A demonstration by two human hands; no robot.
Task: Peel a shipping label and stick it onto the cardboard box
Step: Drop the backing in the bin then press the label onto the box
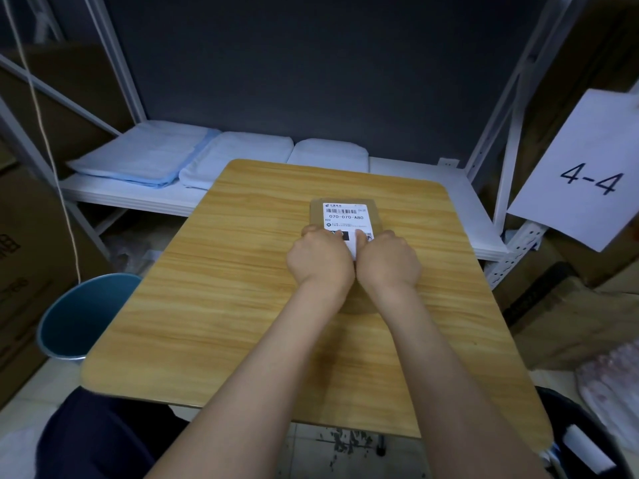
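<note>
A small cardboard box (316, 212) lies flat on the wooden tabletop (221, 271), toward the far edge and a little right of the middle, with a white shipping label (345, 217) lying on its top face. The label shows a barcode along its far end and the printed code 070-070-A80 beneath it; its near end is covered by the hands. The left hand (320, 261) and the right hand (389, 259) sit side by side, touching each other, over the near part of the box, both loosely curled with knuckles up. Each thumb points forward and presses down flat on the label, the left thumb (337, 233) on a dark printed block and the right thumb (359, 235) just beside a small square code. Neither hand is gripping anything; the remaining fingers fold down around the left and right sides of the box, and whether they touch it cannot be told. Both bare forearms reach in from the near edge of the tabletop. Beyond the far edge, a white metal shelf (138, 198) carries folded pale blue and white cloths (145, 160). On the floor off the left edge stands a blue bin (79, 319). To the right, a white sheet marked 4-4 (584, 174) hangs from the shelving frame, with brown cartons behind and below it.
</note>
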